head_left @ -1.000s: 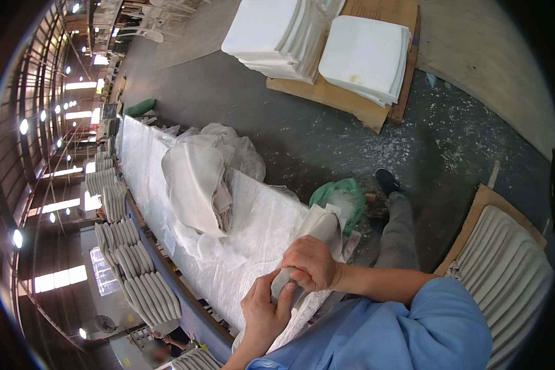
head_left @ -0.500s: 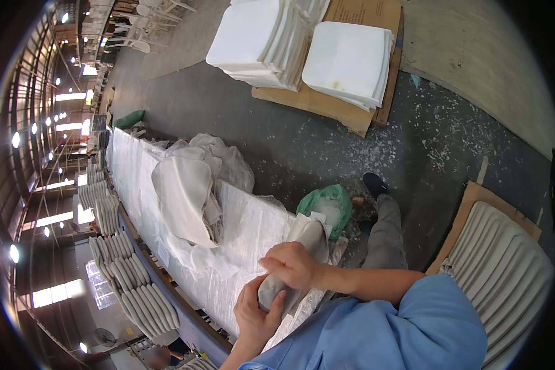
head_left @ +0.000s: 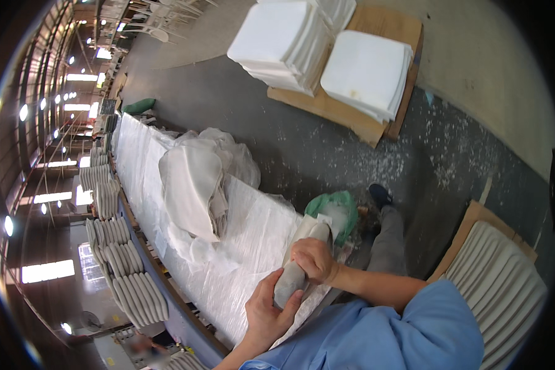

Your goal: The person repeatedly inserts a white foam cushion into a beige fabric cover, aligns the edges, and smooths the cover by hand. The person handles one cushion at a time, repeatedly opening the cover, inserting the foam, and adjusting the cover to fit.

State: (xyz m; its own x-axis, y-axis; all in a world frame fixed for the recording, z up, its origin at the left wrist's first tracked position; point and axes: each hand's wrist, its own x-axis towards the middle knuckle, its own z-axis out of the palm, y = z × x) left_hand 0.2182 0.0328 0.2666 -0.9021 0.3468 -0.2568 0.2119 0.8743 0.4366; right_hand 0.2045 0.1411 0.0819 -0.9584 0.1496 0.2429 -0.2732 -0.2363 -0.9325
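A padded piece covered in grey-beige fabric (head_left: 290, 285), probably a seat cushion, stands tilted on the plastic-covered table (head_left: 253, 216) close to my body. My left hand (head_left: 270, 308) wraps round its near rounded end, thumb on one side and fingers on the other. Further along the same piece, my right hand (head_left: 314, 258) is closed on its upper edge, fingers bent into the fabric. The far end of the pad shows beyond my right hand. Its underside is hidden by my hands and shirt.
Beige fabric pieces (head_left: 191, 185) lie heaped on the table with clear plastic. A green bag (head_left: 345, 216) sits past the table's edge. White foam pads (head_left: 367, 71) are stacked on cardboard. Covered cushions (head_left: 496, 271) stand in a row at right, others (head_left: 139, 299) at left.
My right hand has come down from lying loosely across the pad to a closed grip on its edge. My left hand keeps its hold. The whole view has shifted slightly.
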